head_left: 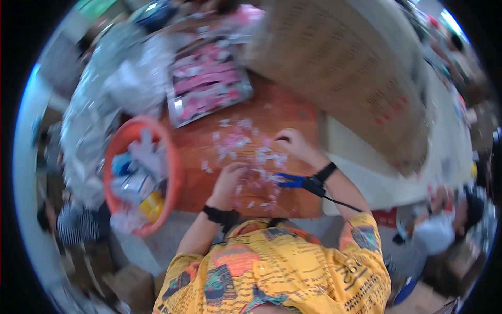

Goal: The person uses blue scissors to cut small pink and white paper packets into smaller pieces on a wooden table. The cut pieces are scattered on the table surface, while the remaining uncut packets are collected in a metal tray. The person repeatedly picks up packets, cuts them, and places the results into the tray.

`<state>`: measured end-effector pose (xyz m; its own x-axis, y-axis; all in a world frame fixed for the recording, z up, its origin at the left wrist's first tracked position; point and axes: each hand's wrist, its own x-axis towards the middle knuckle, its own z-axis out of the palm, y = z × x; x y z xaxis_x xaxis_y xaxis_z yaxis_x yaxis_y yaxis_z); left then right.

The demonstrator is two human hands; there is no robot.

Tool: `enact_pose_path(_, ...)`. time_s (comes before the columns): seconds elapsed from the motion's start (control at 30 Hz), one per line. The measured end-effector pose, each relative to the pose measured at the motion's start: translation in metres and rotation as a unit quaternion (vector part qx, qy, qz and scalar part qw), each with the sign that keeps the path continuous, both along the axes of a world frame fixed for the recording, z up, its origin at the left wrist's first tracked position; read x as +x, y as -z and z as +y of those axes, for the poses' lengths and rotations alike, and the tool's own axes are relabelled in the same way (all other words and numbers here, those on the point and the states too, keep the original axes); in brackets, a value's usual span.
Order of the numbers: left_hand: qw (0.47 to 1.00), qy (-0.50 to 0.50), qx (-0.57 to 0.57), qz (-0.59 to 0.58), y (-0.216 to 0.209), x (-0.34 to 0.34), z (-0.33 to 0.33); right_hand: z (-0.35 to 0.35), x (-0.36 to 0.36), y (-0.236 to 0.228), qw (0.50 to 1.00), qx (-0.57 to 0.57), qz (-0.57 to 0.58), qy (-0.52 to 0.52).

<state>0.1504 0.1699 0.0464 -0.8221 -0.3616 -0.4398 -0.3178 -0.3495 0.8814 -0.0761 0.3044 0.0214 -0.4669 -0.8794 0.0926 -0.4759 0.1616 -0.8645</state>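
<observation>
Small pink and white pieces (240, 141) lie scattered over the orange-red tabletop (198, 188) in front of me. My left hand (230, 183) is at the left edge of the scatter, its fingers curled inward; what they hold, if anything, is too blurred to name. At the far right side of the pieces, my right hand (295, 144) has its fingers bent together in a pinch, with a small dark spot at the tips that I cannot make out. A blue-handled hand tool (291, 180) lies between my hands, close to my right wrist; its kind is unclear.
An orange plastic basket (175, 178) with cloths, a bottle and wrappers stands at the left. Behind the pieces lies a shallow tray (180, 112) with pink and white contents. A big cardboard box (345, 68) leans in from the far right. Clear plastic bags (94, 131) pile up at far left.
</observation>
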Motion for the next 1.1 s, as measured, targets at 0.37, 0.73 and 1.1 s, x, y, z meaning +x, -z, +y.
enact_pose_path(0.37,0.993,-0.102,0.003,-0.055,0.025,0.046,-0.048,-0.233,-0.038,0.004,0.959,0.100,0.266,0.017)
enact_pose_path(0.73,0.984,-0.135,0.119,-0.019,0.045,0.044,-0.066,-0.253,-0.044,0.012,0.959,0.071,0.253,0.109)
enact_pose_path(1.1,0.891,-0.247,0.315,0.216,0.027,0.013,-0.076,-0.178,0.078,-0.046,0.971,0.058,0.013,-0.233)
